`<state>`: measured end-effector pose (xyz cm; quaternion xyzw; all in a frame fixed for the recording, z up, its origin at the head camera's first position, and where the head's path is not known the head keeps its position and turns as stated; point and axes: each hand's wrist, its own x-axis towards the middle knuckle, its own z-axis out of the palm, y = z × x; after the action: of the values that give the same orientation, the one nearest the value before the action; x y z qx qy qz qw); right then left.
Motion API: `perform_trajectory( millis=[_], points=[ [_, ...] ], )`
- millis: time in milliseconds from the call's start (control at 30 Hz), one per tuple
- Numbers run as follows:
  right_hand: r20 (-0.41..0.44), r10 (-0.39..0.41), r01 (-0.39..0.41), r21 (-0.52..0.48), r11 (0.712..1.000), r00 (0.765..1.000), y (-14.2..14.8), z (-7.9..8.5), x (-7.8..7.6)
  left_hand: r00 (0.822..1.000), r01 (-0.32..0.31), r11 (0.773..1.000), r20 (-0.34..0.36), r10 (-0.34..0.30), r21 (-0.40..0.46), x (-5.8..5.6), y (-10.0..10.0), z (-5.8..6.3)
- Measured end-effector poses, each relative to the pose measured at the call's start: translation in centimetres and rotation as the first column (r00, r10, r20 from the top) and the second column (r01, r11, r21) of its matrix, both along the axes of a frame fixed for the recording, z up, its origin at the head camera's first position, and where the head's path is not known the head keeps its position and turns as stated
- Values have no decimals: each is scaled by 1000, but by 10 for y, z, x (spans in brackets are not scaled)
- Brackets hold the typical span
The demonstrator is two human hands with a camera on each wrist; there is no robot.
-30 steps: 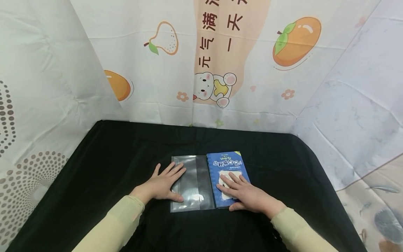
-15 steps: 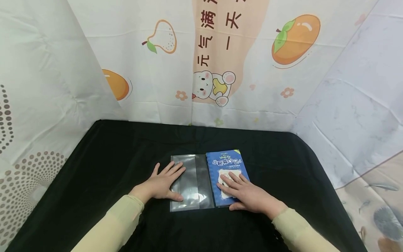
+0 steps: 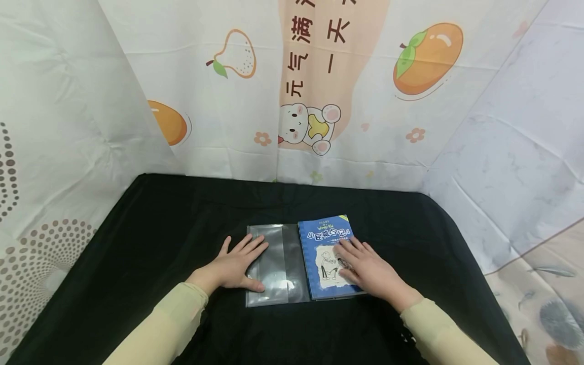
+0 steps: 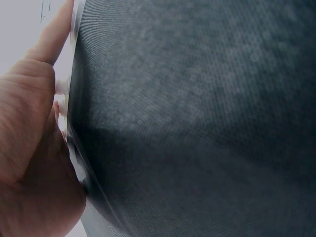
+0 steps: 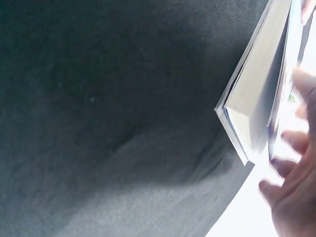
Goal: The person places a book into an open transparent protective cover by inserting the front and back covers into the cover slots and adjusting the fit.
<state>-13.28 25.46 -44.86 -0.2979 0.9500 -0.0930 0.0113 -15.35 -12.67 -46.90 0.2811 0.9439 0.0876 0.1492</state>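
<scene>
A blue comic-style book lies on the right part of a clear plastic book cover spread on the table. My left hand rests with spread, straight fingers on the left edge of the plastic cover. Over the right side of the book is my right hand, fingers relaxed and hiding part of the front picture. In the right wrist view, the front of the book stands slightly apart from the pages at the corner, near the blurred fingers. Whether they touch it cannot be told.
A black cloth covers the table. White printed curtains hang behind it and at both sides.
My right hand has slid right and slightly away from me across the book, uncovering more of the front picture. The left hand stays where it was.
</scene>
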Motion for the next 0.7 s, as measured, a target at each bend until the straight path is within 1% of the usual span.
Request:
perform_trajectory(
  millis=[33,100,167,267,333,433,567,700],
  points=[
    [-16,-36,36,9,999,999,0,0,-1,1000,0,1000,-1,0,0,0,0,0],
    [-16,-118,118,19,993,993,0,-2,-2,1000,-1,1000,-6,1,-4,0,0,-2],
    [4,-192,192,19,981,981,0,-3,-4,1000,-1,1000,-10,1,-9,0,0,-3],
    [59,-273,274,2,962,960,-2,-7,-7,1000,-1,1000,-12,1,-7,0,0,-4],
    [88,-301,304,-21,953,950,-4,-9,-8,1000,-1,1000,-12,1,-5,0,-1,-4],
    [110,-310,318,-53,947,944,-8,-11,-8,1000,-1,1000,-14,1,-5,0,-1,-5],
    [117,-315,325,-84,942,942,-13,-12,-8,1000,-1,1000,-14,1,-9,0,0,-5],
    [131,-346,360,-113,926,929,-17,-10,-8,1000,-3,1000,-13,3,-9,0,0,-4]
  ],
)
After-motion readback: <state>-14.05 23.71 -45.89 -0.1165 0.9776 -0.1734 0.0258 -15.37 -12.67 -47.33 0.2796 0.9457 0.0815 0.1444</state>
